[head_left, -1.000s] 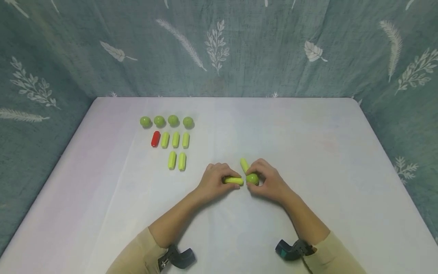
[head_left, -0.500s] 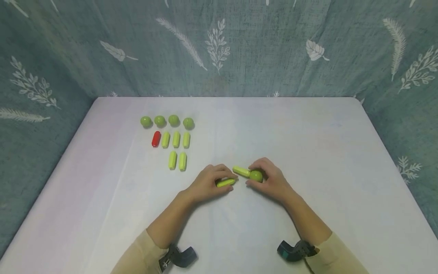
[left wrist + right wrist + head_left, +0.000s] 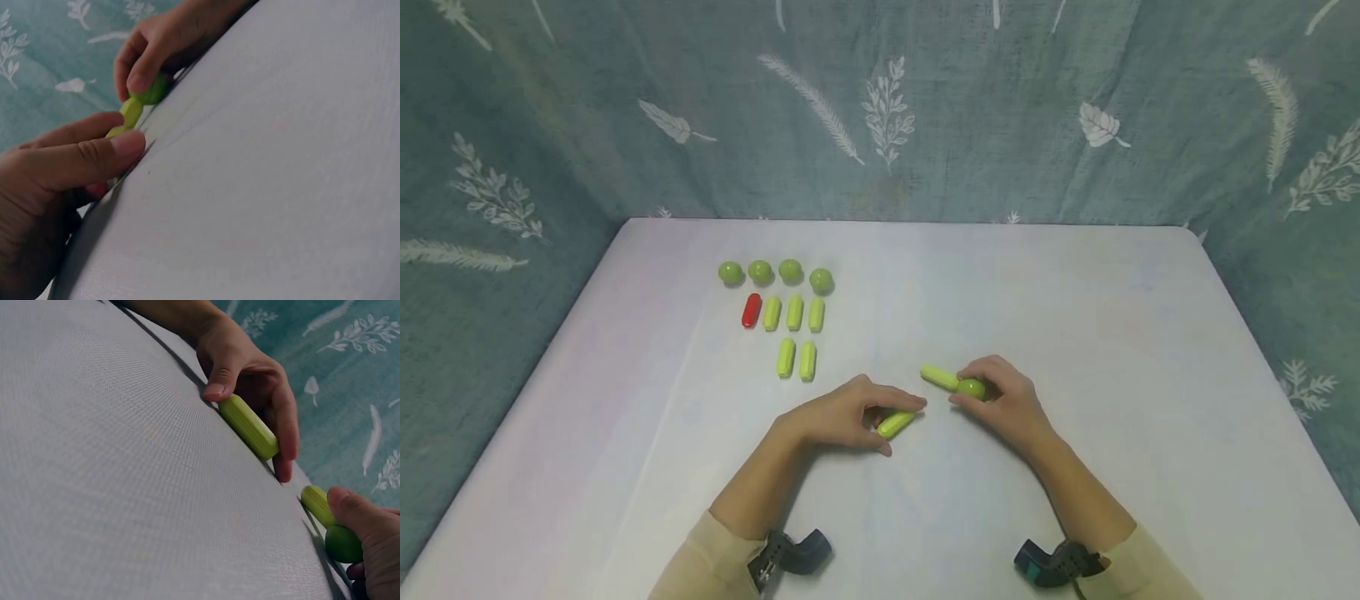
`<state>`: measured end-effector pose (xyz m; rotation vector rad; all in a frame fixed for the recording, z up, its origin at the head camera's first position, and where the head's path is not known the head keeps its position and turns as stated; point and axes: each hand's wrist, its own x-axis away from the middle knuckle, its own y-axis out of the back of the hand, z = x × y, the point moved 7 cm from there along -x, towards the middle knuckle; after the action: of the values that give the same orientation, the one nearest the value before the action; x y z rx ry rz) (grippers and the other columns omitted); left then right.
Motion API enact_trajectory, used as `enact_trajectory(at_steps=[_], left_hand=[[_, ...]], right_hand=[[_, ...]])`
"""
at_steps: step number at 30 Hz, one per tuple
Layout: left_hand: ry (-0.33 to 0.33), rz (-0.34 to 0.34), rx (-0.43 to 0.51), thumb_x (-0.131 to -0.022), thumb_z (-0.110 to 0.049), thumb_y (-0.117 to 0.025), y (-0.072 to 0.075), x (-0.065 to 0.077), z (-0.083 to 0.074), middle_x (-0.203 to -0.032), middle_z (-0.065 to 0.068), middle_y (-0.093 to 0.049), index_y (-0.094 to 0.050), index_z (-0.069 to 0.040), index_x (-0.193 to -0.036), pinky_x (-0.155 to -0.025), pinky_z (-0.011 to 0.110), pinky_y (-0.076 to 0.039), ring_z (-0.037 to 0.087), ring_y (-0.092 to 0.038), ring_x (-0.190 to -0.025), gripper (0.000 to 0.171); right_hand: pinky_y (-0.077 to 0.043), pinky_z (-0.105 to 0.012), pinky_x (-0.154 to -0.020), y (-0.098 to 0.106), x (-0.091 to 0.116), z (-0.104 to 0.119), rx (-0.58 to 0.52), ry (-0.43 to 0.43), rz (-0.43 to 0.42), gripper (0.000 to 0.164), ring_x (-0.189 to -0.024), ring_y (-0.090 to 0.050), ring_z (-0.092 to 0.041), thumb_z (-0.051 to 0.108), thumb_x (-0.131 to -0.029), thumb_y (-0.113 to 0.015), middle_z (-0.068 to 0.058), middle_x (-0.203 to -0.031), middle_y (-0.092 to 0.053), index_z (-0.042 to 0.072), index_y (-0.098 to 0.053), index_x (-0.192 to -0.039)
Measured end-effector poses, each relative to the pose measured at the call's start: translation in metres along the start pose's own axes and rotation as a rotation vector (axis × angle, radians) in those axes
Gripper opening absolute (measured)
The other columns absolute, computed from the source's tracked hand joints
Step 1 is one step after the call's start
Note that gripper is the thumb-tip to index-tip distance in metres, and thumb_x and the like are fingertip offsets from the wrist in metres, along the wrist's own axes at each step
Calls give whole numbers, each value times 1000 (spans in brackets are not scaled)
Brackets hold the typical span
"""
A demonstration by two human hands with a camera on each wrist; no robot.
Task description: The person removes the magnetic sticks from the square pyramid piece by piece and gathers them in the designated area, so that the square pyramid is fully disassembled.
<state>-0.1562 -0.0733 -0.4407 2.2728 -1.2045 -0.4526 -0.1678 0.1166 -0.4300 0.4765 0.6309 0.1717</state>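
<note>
My left hand (image 3: 842, 414) holds a light green ribbed cylinder (image 3: 895, 425) between thumb and fingers, low over the white table. In the right wrist view, the thumb lies at one end of this cylinder (image 3: 249, 427) and the fingers at the other. To the right, my right hand (image 3: 1003, 400) pinches a glossy green ball (image 3: 972, 388). A second light green cylinder (image 3: 938, 377) points left and away from the ball, one end against it. The left wrist view shows the ball (image 3: 150, 92) partly covered by the right fingers.
On the table's left part, several green balls (image 3: 790, 271) form a row. Below them lie a red cylinder (image 3: 752, 310) and several light green cylinders (image 3: 795, 312) in two rows. Patterned teal cloth (image 3: 970, 117) borders the white table (image 3: 1075, 292).
The left hand has moved left and nearer, its fingers spread wider, its cylinder now slanted. The right hand moved slightly right with the ball; the cylinder beside it swung round to point left.
</note>
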Motion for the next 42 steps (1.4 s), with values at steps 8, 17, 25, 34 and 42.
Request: enact_trajectory(at_steps=[8,17,25,34,42], left_hand=[[109,-45,51,-69,-19,-85,2,11,5,-113,-3,-61,-61,-14,-124,-67,21,-46,6,-51,-75,61],[189,-117,50,-67,-21,-86,5,15,9,-105,-6,-56,-59,-15,-123,-69,21,-45,9,-52,-79,62],[268,-111,-28,-71,-12,-82,20,25,8,-106,-7,-56,-57,-14,-125,-77,24,-47,10,-53,-87,59],[332,-248,21,-69,-19,-85,55,47,9,-107,-3,-58,-57,-14,-121,-81,33,-48,17,-54,-93,59],[371,-356,49,-67,-13,-86,81,67,13,-109,0,-58,-59,-12,-121,-87,41,-45,22,-51,-99,60]], right_hand=[[-46,-18,-62,-1,-7,33,-51,6,34,33,-73,-55,-26,-8,-61,-82,-16,-86,-64,-4,-65,-89],[-48,-21,-64,1,-8,39,-37,7,48,31,-75,-57,-29,-12,-63,-79,-19,-87,-64,-7,-64,-90],[-48,-18,-67,1,-9,35,-30,-14,57,30,-77,-58,-28,-11,-65,-79,-18,-89,-64,-7,-64,-91],[-49,-18,-68,5,-11,38,-38,3,39,31,-77,-58,-28,-12,-63,-79,-18,-88,-64,-7,-64,-91],[-47,-13,-74,-2,1,-2,-41,-36,47,33,-85,-58,-11,0,-68,-81,-5,-95,-65,5,-66,-96]])
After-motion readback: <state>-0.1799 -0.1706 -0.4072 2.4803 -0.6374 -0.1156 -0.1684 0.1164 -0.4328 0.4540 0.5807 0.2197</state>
